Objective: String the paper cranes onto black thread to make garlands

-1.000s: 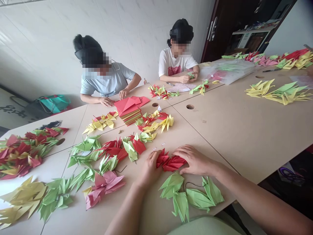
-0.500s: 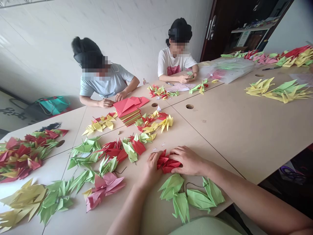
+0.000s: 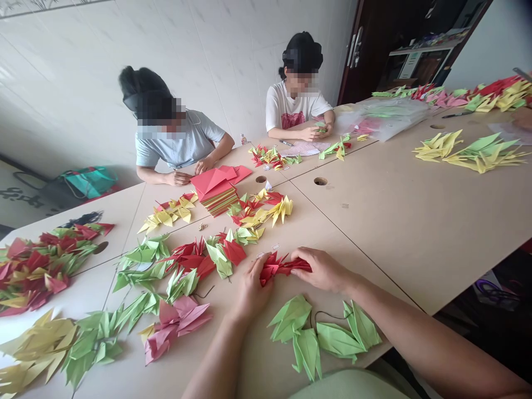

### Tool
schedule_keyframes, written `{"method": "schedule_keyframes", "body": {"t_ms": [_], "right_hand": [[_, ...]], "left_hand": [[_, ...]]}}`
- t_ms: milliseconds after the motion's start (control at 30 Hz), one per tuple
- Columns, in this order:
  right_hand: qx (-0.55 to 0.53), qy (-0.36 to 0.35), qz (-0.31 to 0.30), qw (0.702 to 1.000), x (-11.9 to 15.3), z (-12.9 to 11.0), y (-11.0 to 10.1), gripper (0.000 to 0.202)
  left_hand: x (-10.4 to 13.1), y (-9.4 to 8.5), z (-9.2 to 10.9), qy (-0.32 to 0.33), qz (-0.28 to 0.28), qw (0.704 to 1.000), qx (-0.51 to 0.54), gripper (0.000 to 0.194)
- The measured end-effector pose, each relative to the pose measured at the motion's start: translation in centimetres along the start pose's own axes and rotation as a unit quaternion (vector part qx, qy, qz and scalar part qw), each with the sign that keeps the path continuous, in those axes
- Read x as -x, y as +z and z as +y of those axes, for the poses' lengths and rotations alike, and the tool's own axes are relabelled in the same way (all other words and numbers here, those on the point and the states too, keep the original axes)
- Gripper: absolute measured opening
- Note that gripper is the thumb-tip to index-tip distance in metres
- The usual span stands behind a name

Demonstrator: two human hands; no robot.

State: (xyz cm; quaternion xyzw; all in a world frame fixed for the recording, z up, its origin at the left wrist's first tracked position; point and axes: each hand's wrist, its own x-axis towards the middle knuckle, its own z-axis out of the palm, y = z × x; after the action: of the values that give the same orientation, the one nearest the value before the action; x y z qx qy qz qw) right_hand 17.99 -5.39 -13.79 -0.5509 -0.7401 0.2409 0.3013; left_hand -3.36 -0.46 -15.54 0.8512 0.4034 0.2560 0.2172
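Observation:
Several red paper cranes point(image 3: 279, 267) are bunched between my two hands, just above or on the table. My left hand point(image 3: 254, 282) curls round their left end. From the right, my right hand point(image 3: 318, 268) pinches the other end, its fingertips partly hidden by the paper. Nearer to me lie several light green paper cranes point(image 3: 306, 352), with a dark string point(image 3: 332, 313) running between them. To the left of my hands rests a pink paper crane point(image 3: 177, 321) beside more green cranes point(image 3: 183, 284).
Strings and heaps of folded cranes point(image 3: 37, 260) cover the table's left side. A stack of red paper squares point(image 3: 218, 191) stands in front of one co-worker point(image 3: 178, 138). Another person point(image 3: 297, 105) sits farther back, near a clear plastic bag point(image 3: 386, 119). A round hole point(image 3: 320, 181) pierces the tabletop.
My hands have moved slightly apart, and the red cranes between them now stretch wider and sit a little higher. The view has shifted slightly. The green cranes lie as before.

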Motion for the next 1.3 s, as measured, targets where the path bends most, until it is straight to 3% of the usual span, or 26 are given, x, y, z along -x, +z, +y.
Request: {"method": "schedule_keyframes", "body": {"t_ms": [200,467,633,800,933,1100,1300], "right_hand": [[-0.003,0.034,0.030,0.999,0.0,0.2,0.1,0.012],[0.026,-0.019,0.012,0.999,-0.2,0.0,0.7,0.013],[0.020,-0.046,0.008,0.999,-0.2,0.0,0.9,0.013],[0.004,-0.082,-0.001,0.997,-0.1,0.0,1.1,0.045],[-0.008,-0.104,-0.027,0.994,-0.2,-0.2,1.4,0.071],[-0.008,-0.094,-0.036,0.995,-0.4,-0.3,1.7,0.070],[0.000,-0.087,-0.057,0.995,-0.4,-0.7,1.4,0.070]], "left_hand": [[0.0,-0.1,-0.1,0.029,-0.005,0.999,-0.044,0.062],[0.1,-0.1,0.3,0.077,-0.055,0.993,-0.070,0.053],[0.2,0.0,0.2,0.091,-0.080,0.990,-0.068,0.060],[0.2,0.3,0.0,0.086,-0.085,0.990,-0.073,0.069],[0.4,0.5,0.3,0.078,-0.079,0.991,-0.077,0.086],[0.6,0.7,1.0,0.074,-0.078,0.990,-0.087,0.100],[0.7,0.5,1.8,0.077,-0.077,0.989,-0.103,0.099]]}}
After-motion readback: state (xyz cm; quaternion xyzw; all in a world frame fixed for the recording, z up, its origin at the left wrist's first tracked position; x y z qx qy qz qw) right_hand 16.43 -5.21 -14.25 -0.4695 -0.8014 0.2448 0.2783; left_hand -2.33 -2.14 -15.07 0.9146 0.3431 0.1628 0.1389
